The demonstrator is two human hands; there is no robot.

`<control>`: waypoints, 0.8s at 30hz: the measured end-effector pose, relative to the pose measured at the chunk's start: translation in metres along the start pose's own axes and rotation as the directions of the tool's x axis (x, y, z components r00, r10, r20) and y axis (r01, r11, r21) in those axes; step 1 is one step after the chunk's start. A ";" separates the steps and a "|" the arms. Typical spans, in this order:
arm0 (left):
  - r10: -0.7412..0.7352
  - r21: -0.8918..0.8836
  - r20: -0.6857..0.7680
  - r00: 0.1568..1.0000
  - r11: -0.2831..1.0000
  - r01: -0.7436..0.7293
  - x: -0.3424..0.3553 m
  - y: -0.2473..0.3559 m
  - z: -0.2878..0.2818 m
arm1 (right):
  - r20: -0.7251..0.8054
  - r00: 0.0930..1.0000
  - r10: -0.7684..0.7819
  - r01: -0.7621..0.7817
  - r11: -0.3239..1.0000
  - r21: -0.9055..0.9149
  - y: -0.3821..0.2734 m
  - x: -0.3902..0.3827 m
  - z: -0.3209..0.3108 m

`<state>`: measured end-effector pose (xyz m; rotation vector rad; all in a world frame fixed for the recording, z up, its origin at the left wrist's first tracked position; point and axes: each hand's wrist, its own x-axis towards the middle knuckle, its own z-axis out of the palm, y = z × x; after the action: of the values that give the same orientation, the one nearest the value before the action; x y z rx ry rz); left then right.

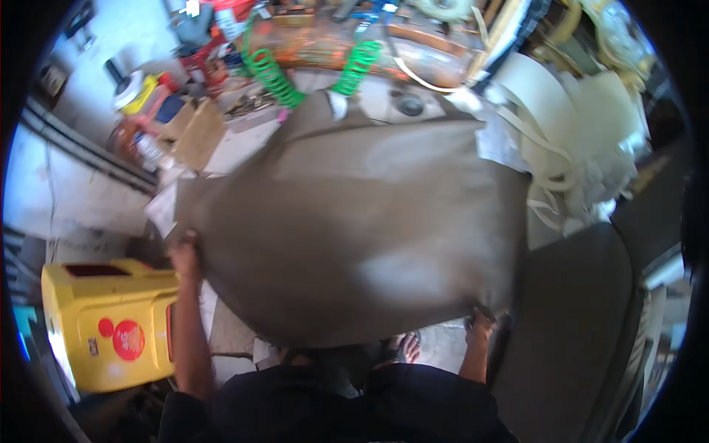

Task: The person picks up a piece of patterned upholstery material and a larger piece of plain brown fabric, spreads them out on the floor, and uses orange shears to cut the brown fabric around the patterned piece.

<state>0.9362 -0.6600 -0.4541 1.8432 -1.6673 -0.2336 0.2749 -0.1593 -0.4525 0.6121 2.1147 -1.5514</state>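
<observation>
- L hand (186, 255) at the L edge of a big brown sheet (354, 214), clamped on it; fingers mostly tucked out of sight.
- R hand (481, 323) at the near R corner of same sheet, fingers closed on the edge; blurry there, so exact finger placement is prob. a pinch, hard to be sure.
- Sheet is in the ctr, spread btwn both hands, smooth & shiny w/ a fold across its far part; near edge bows toward the person, above a bare-toed foot (409, 347).
- Far end of sheet reaches the cluttered worktable (247, 144); white material (502, 146) shows at its far R edge.
- Two green coiled hoses (272, 80) just beyond the far end, L & R of ctr.
- Behind them, a rusty orange-brown cylinder (425, 59) w/ tools & misc. bits about.
- Far L: cardboard box (201, 136), clear bottle (151, 150) near it, plus a white roll (128, 92).
- L, just beside L forearm: yellow plastic container (140, 299) w/ red round decal.
- R: dark brown padded seat (572, 317) next to sheet; cream foam pieces (550, 100) piled beyond.
</observation>
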 end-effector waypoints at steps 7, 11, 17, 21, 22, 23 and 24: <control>0.062 0.208 -0.280 0.958 0.978 -0.003 0.240 0.070 -0.106 | 0.001 0.974 -0.225 0.215 0.930 -0.298 0.032 -0.041 0.030; 0.245 0.422 -0.166 0.955 0.893 -0.155 0.172 0.154 -0.100 | -0.117 0.879 -0.462 0.196 0.573 -0.796 0.058 -0.060 0.047; 0.243 0.251 0.242 0.939 0.919 -0.303 -0.053 0.178 -0.007 | -0.067 0.936 -0.345 0.139 0.539 -0.831 0.019 -0.031 0.034; 0.568 -0.335 0.514 0.643 0.823 -0.459 -0.185 0.252 0.001 | 0.107 0.923 -0.370 0.260 0.395 -0.881 0.001 -0.026 0.053; 0.615 -0.458 0.568 0.546 0.788 -0.411 -0.203 0.271 0.003 | -0.050 0.852 -0.522 0.168 0.362 -0.917 0.007 -0.022 0.056; 0.661 -0.506 0.607 0.442 0.750 -0.426 -0.209 0.283 0.007 | -0.181 0.731 -0.658 0.085 0.351 -0.932 0.003 -0.021 0.066; 0.698 -0.555 0.635 0.330 0.710 -0.433 -0.214 0.294 0.012 | -0.107 0.820 -0.562 0.153 0.397 -0.905 -0.011 -0.016 0.061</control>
<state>0.6468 -0.4611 -0.3587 0.7477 -2.6308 -1.1034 0.2873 -0.2220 -0.4511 0.0407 3.1077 -0.2322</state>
